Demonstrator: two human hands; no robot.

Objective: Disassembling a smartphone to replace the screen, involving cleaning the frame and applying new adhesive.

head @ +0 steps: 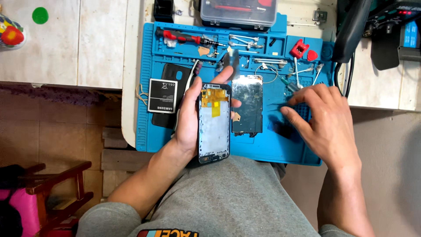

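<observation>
My left hand (189, 115) holds an opened phone frame (214, 127) upright over my lap, its silver inner plate and yellow flex tape facing up. Just to its right, a detached cracked phone screen (247, 105) lies on the blue work mat (147, 131). My right hand (319, 118) rests on the mat's right side, fingers curled, fingertips touching thin tweezers (275, 104) that point toward the screen. Whether the fingers pinch the tweezers is unclear.
A phone battery (162, 95) lies on a black back cover (173, 72) at the mat's left. A red-handled screwdriver (184, 37), small metal tools and a red pick (312, 55) sit along the mat's top. A clear parts box (239, 12) stands behind. A wooden chair (57, 184) is at lower left.
</observation>
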